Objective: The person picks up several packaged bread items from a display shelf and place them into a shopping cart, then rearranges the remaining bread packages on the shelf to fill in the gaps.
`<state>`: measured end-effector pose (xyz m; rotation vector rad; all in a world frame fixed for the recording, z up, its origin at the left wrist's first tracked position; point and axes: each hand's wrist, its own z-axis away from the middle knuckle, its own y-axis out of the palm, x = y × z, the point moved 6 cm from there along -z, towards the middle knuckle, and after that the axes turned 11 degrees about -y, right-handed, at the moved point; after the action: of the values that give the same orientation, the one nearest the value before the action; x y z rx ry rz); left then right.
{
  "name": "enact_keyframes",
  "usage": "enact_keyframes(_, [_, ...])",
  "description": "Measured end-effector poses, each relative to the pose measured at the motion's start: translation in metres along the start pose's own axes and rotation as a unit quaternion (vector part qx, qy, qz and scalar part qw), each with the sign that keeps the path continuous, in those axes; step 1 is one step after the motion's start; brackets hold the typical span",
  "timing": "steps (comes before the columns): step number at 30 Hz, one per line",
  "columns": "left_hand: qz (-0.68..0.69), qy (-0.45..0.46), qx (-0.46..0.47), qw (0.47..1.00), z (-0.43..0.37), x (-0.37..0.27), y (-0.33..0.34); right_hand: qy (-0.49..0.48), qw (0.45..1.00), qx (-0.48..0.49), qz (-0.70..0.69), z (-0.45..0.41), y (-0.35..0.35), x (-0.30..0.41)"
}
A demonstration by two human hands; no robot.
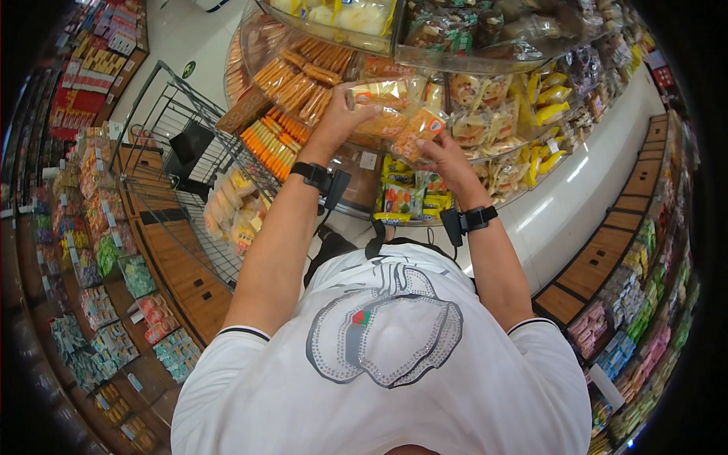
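Observation:
My left hand [346, 116] is at the left edge of a clear-wrapped pale pastry pack [382, 92]. Its thumb lies across the front, and the fingers are partly hidden behind the wrapper. Just below that thumb sits another wrapped golden pastry pack [382, 123]. With thumb and fingers, my right hand [449, 162] grips the lower right side of a tilted orange-brown pastry pack [418, 135], which bears printing and an orange label. All these packs are over a clear-walled compartment of a round tiered display, and some overlap.
A wire shopping cart [187, 142] stands to the left, holding bagged buns [230, 207] and a dark object [192, 142]. Stick-shaped snacks [304, 74] fill the compartment left of my hands; yellow packets [551, 96] lie right. Stocked shelves [108, 278] line both sides.

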<state>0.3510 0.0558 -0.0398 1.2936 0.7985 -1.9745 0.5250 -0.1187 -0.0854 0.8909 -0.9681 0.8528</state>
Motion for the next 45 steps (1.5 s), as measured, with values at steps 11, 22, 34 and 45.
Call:
enact_keyframes(11, [0.195, -0.024, -0.042, 0.980, 0.045, 0.036, -0.055, 0.019, 0.998, 0.055, -0.029, 0.018, 0.015, 0.006])
enact_keyframes(22, [0.194, -0.100, -0.218, 0.951, 0.253, 0.130, -0.306, 0.049, 0.985, 0.160, 0.037, 0.018, 0.139, -0.012])
enact_keyframes(34, [-0.099, -0.419, 0.001, 0.903, 0.309, 0.253, -0.366, 0.118, 0.952, 0.270, 0.083, 0.031, 0.282, -0.079])
enact_keyframes(45, [-0.316, -0.182, -0.060, 0.929, 0.252, 0.332, -0.360, 0.167, 0.930, 0.289, 0.152, 0.057, 0.328, -0.107])
